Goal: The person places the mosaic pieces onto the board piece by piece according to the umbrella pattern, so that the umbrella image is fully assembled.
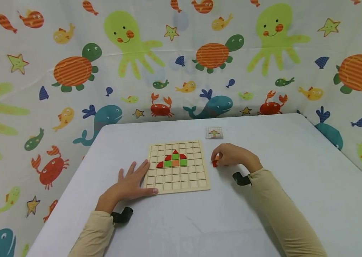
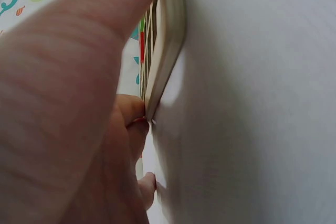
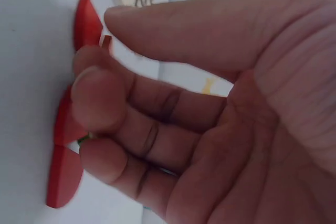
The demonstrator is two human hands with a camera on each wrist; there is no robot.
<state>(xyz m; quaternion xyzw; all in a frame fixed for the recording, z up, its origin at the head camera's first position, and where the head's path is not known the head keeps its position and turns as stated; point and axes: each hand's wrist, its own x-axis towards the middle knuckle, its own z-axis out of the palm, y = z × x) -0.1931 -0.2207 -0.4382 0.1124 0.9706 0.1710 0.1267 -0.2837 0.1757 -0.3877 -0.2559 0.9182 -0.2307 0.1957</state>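
A light wooden grid board (image 1: 181, 180) lies on the table, with several red, green and orange pieces (image 1: 175, 156) set in its squares. My left hand (image 1: 129, 184) is spread at its left side, thumb resting on the near left corner and fingertips at the left edge. Right of the board, my right hand (image 1: 233, 155) reaches down over a few loose pieces. In the right wrist view its fingers bend loosely, thumb apart from them. A red piece (image 3: 86, 24) lies by the thumb tip; another red piece (image 3: 64, 177) lies below the fingers, which partly hide more pieces.
A small card (image 1: 214, 132) with a coloured grid pattern lies behind the board. The white table (image 1: 181, 228) ends at the back against a curtain (image 1: 181, 78) printed with sea animals. Dark wrist-worn devices (image 1: 123, 215) stick out below both hands.
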